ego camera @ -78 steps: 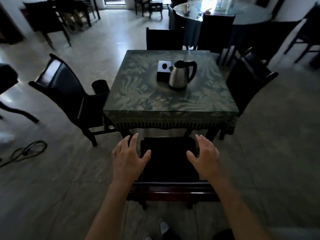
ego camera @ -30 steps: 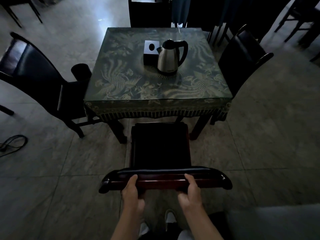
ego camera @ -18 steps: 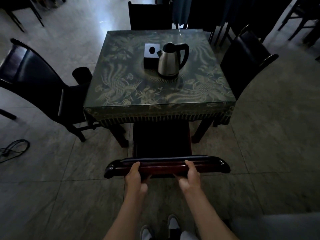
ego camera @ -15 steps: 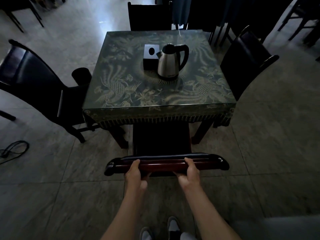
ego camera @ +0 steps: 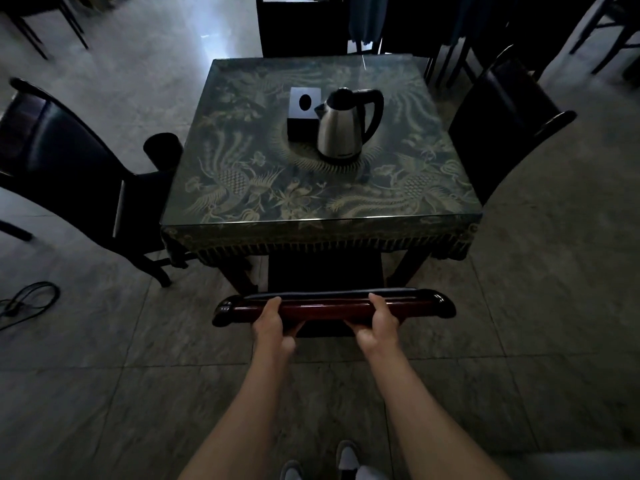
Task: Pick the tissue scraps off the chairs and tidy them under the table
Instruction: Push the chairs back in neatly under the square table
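The near chair (ego camera: 332, 304) stands at the lower centre of the frame, a dark seat with a glossy reddish-brown top rail. Its seat is pushed partly beneath the worktop (ego camera: 322, 216), which carries a dark cloth with a pale floral pattern under glass. The left hand (ego camera: 272, 323) and right hand (ego camera: 379, 322) each have a closed grip on that rail, fingers curled over its top edge, thumbs on the near side.

A small box (ego camera: 303, 109) with a dark oval opening sits mid-worktop, touching a steel kettle (ego camera: 344, 128); the box's contents cannot be made out.

Dark chairs stand at left (ego camera: 72, 174), right (ego camera: 502, 123) and far side (ego camera: 301, 27), their seats too dim to read. No tissue scraps can be made out anywhere. A cable (ego camera: 29, 301) lies on the floor at far left, cut off by the frame edge.
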Tool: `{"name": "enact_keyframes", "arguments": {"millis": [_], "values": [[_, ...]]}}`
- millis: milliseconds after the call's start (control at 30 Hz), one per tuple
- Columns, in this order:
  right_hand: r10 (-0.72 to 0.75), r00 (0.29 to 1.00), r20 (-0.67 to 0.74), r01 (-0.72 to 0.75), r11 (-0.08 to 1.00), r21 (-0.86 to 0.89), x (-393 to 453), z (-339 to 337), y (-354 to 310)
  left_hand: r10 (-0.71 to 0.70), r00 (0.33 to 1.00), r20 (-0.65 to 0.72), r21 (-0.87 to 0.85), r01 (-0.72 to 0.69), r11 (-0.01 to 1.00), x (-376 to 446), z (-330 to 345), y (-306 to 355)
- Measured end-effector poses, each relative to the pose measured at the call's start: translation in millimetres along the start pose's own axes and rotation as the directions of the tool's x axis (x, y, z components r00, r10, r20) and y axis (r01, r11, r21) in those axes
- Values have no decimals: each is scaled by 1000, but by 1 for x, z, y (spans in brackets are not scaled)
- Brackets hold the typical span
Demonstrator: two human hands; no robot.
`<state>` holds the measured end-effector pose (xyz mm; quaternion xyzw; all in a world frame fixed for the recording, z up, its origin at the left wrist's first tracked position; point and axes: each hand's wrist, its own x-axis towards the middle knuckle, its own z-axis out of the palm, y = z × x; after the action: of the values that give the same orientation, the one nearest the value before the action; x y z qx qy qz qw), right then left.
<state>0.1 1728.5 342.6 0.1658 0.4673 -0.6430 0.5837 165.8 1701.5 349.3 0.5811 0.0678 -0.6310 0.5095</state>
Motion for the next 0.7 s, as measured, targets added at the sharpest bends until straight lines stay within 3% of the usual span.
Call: {"name": "enact_keyframes", "arguments": {"millis": [433, 600, 700], "values": [[10, 1000, -9, -11, 996, -91, -13, 5, -5, -6, 999, 41, 59, 4, 998, -8, -7, 10], [57, 997, 52, -42, 967, -252, -26, -14, -12, -21, 996, 81, 80, 14, 997, -17, -19, 15], [77, 996, 35, -48, 855, -517, -34, -27, -18, 15, 999, 41, 235, -25, 972, -28, -20, 11]]}}
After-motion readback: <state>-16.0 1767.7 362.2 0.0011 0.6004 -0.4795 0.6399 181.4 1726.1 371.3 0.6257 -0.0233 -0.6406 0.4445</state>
